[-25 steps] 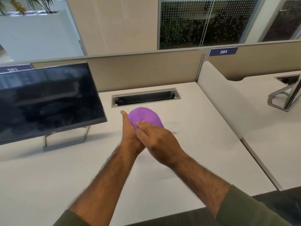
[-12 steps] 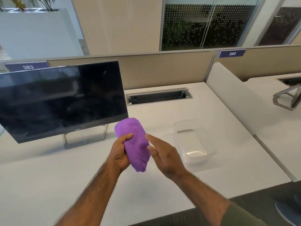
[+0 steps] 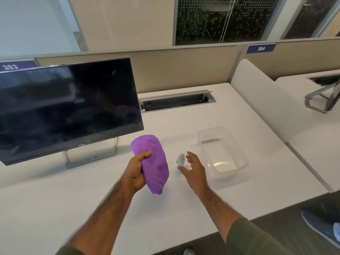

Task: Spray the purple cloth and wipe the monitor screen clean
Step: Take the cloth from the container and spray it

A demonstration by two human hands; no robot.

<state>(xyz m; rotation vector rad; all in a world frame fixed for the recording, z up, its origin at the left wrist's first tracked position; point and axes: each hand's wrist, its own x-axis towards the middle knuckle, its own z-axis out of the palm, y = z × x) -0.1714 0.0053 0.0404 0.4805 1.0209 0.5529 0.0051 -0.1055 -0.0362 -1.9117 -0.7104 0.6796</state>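
The person's 2 bare arms reach out over the flat white desk [image 3: 55,208]. The left hand [image 3: 137,171] is closed tight around the soft purple cloth [image 3: 152,161], holding it up just above the desk. The right hand [image 3: 195,167] is open with its fingers spread, and it holds nothing. A small white spray bottle [image 3: 180,160] stands on the desk just beside that hand's fingertips; whether they touch is hard to tell. Right of the bottle sits a clear plastic tub [image 3: 223,155]. Left of the cloth and farther back stands the big black flat monitor [image 3: 66,109] on its silver stand. Behind the bottle is a long dark slot [image 3: 176,101] in the desk.
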